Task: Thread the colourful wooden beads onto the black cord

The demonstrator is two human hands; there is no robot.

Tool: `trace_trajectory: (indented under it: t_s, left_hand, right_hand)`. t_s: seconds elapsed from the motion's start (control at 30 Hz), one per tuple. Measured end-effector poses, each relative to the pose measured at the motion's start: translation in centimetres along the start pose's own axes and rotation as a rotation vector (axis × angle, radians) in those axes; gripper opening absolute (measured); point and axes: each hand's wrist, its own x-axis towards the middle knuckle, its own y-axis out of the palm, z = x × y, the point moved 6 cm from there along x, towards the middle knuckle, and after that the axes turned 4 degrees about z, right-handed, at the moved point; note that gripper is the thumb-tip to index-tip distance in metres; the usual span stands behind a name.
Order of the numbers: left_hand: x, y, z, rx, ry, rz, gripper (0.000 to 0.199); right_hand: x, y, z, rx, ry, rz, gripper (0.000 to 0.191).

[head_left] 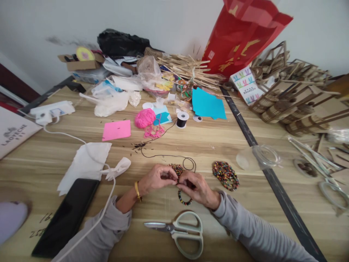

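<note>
My left hand [160, 177] and my right hand [196, 186] meet over the wooden table, each with thumb and finger pinched on a strand of small beads. A loop of dark and coloured beads [184, 201] hangs below my fingertips. More brown beads [176, 169] lie just behind my hands, partly hidden by them. A thin black cord [163, 155] curves across the table from a spool [181, 119] toward the beads. To the right sits a pile of multicoloured beads [225, 175]. Nearer the front edge, scissors [177, 230] lie with blades pointing left.
A black phone [67, 218], white tissue [85, 165] and white cable are at left. Behind are pink yarn [145, 118], pink paper [116, 130] and blue sheets [208, 103]. A round clear lid [245, 158], more scissors [332, 193] and small baskets [275, 109] stand right.
</note>
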Motion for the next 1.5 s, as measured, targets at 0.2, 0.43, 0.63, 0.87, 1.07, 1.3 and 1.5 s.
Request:
trace_trajectory:
  t_s: [0.2,0.43,0.63,0.87,1.07,1.3,1.5]
  left_hand:
    - [0.0,0.0,0.1,0.000,-0.001,-0.004,0.013]
    - [0.0,-0.1,-0.1,0.056,0.038,-0.004,0.009]
    - [0.0,-0.1,-0.5,0.085,0.113,-0.001,0.009]
    - [0.0,0.2,0.4,-0.010,-0.007,0.018,0.014]
    - [-0.1,0.1,-0.3,0.029,0.016,0.021,0.013]
    - [-0.2,-0.3,-0.8,0.069,0.090,0.001,0.015]
    - [-0.2,-0.4,-0.7,0.069,0.119,-0.016,0.016]
  right_hand:
    - [0.1,0.0,0.1,0.024,-0.019,0.011,0.005]
    - [0.1,0.0,0.2,0.035,-0.020,0.031,0.002]
    - [0.1,0.1,0.1,0.031,-0.026,0.024,0.005]
    - [0.3,0.0,0.6,0.002,-0.030,0.028,0.009]
    - [0.3,0.1,0.7,-0.021,-0.034,0.061,0.005]
    - [0.1,0.5,1.5,-0.127,-0.111,0.182,0.018]
    - [0.5,-0.4,0.9,-0.015,0.017,0.054,0.021]
